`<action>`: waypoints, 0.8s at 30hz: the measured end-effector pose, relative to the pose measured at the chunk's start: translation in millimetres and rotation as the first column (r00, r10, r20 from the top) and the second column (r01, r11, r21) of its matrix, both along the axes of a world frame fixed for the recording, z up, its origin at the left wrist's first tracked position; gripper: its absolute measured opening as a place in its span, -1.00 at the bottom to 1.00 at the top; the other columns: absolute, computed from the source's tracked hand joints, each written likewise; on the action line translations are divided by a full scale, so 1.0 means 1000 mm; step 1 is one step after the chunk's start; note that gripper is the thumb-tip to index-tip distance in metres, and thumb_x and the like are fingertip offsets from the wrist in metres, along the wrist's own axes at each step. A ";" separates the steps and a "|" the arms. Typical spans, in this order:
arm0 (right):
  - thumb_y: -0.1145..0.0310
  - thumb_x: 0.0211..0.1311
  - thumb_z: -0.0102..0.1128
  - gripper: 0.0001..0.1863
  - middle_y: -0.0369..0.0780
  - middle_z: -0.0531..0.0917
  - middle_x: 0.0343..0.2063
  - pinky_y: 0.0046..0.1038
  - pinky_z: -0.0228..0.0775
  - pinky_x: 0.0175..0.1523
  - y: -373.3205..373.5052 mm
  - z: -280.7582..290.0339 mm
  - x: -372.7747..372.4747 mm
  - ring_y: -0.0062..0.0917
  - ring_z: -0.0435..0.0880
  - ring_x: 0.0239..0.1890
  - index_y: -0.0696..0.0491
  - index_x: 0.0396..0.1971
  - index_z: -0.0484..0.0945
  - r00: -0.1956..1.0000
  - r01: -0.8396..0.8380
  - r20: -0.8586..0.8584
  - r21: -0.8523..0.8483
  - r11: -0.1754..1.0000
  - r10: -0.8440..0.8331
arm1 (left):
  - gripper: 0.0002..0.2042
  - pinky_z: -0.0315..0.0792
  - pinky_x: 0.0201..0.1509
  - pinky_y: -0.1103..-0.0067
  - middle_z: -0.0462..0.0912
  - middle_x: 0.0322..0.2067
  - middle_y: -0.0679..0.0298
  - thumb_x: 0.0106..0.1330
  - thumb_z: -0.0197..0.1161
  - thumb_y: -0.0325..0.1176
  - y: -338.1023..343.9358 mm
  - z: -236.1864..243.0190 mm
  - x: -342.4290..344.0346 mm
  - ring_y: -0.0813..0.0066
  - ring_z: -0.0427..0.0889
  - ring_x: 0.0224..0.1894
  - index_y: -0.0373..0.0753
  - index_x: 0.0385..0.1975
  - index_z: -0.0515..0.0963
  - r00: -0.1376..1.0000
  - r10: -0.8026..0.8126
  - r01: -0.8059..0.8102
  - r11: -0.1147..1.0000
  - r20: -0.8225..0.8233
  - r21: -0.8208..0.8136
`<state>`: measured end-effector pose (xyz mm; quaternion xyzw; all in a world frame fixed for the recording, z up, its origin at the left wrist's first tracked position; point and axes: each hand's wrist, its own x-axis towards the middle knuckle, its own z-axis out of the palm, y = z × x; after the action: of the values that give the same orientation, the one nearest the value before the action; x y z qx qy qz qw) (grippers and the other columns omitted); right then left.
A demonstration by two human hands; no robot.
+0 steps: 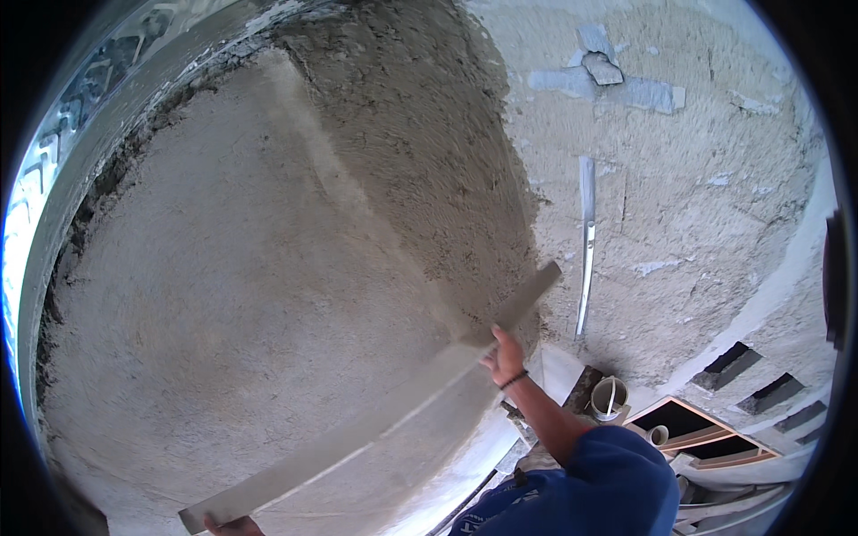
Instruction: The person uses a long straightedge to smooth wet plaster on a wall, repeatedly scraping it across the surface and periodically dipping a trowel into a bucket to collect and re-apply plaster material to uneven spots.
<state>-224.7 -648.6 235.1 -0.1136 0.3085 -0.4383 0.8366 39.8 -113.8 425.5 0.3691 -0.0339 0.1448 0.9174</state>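
A long, flat plasterer's straightedge [357, 429] lies slantwise across the lower part of the plastered wall [223, 241], from lower left up to the right. My right hand [507, 359], with a dark bracelet at the wrist, is closed on it nearer its upper right end. At the lower left end, my left hand [234, 526] grips the same straightedge, and most of that hand is cut off by the picture's edge. Smoother, lighter plaster covers the left side of the wall. Darker, rough wet plaster [420, 134] spreads above the straightedge's right part.
To the right is older rough wall with a pale vertical strip [586, 241] and a cross-shaped patch [603, 80]. Below stand a bucket [609, 398], a smaller pot [658, 435] and a wooden frame [706, 438]. A bright opening [40, 179] borders the far left.
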 end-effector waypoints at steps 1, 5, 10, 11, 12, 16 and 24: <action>0.21 -0.01 0.16 -0.64 -0.31 0.50 -0.33 -0.23 0.37 -0.25 -0.008 0.017 0.013 -0.46 0.51 -0.26 -0.03 -0.19 0.35 1.000 0.012 -0.014 -0.049 0.999 -0.013 | -0.52 0.36 -0.12 0.45 0.50 -0.19 0.19 0.03 0.20 -0.10 0.007 -0.015 0.017 0.35 0.47 -0.14 -0.28 -0.12 0.38 1.000 0.018 -0.018 1.000 0.012 0.016; 0.24 0.00 0.14 -0.60 -0.26 0.44 -0.24 -0.18 0.41 -0.24 -0.033 0.055 0.063 -0.41 0.50 -0.21 -0.03 -0.14 0.29 0.996 0.085 0.008 -0.232 0.969 -0.085 | -0.53 0.38 -0.19 0.53 0.49 -0.20 0.23 0.06 0.19 -0.10 0.016 -0.063 0.070 0.38 0.48 -0.18 -0.29 -0.11 0.37 0.996 -0.064 0.068 0.995 -0.057 0.078; 0.25 0.02 0.10 -0.61 -0.24 0.37 -0.18 -0.09 0.38 -0.17 -0.059 0.054 0.087 -0.36 0.42 -0.13 -0.03 -0.14 0.26 0.983 0.146 -0.070 -0.244 0.959 -0.168 | -0.53 0.39 -0.24 0.52 0.49 -0.20 0.22 0.07 0.19 -0.10 -0.024 -0.087 0.078 0.38 0.48 -0.18 -0.30 -0.11 0.37 0.996 -0.093 0.090 0.981 0.011 0.172; 0.25 0.02 0.10 -0.61 -0.24 0.37 -0.18 -0.09 0.38 -0.17 -0.065 0.048 0.093 -0.36 0.42 -0.13 -0.03 -0.14 0.26 0.984 0.146 -0.060 -0.247 0.958 -0.165 | -0.52 0.39 -0.24 0.52 0.48 -0.19 0.21 0.06 0.19 -0.09 -0.025 -0.094 0.083 0.37 0.48 -0.18 -0.31 -0.10 0.37 0.995 -0.094 0.096 0.977 -0.023 0.191; 0.25 0.03 0.09 -0.61 -0.24 0.36 -0.18 -0.08 0.37 -0.16 -0.069 0.040 0.095 -0.35 0.41 -0.12 -0.03 -0.13 0.25 0.981 0.160 -0.068 -0.257 0.953 -0.183 | -0.51 0.39 -0.23 0.51 0.48 -0.19 0.20 0.06 0.19 -0.09 -0.028 -0.101 0.087 0.37 0.48 -0.18 -0.31 -0.10 0.37 0.993 -0.097 0.108 0.972 -0.062 0.209; 0.23 0.04 0.08 -0.54 -0.24 0.35 -0.13 -0.02 0.32 -0.13 -0.080 0.028 0.099 -0.32 0.38 -0.10 -0.05 -0.03 0.22 0.975 0.186 -0.073 -0.262 0.947 -0.212 | -0.52 0.38 -0.20 0.46 0.48 -0.18 0.21 0.05 0.20 -0.08 -0.055 -0.117 0.081 0.34 0.48 -0.18 -0.27 -0.11 0.39 0.990 0.025 0.001 0.983 -0.139 0.185; 0.15 0.08 0.08 -0.36 -0.07 0.43 -0.07 -0.48 0.16 0.08 -0.104 0.116 0.123 -0.38 0.38 -0.01 0.32 0.03 0.19 0.801 0.459 0.031 -0.673 0.580 -0.597 | -0.47 0.45 -0.30 0.34 0.45 -0.23 -0.14 0.03 0.30 -0.22 0.007 -0.157 0.133 0.27 0.53 -0.26 -0.47 -0.11 0.31 0.933 0.116 -0.343 0.583 0.342 0.736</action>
<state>-102.0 -752.6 351.4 -0.3424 0.2378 -0.7329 0.5377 172.9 -106.8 268.9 0.7119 -0.1639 0.2799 0.6229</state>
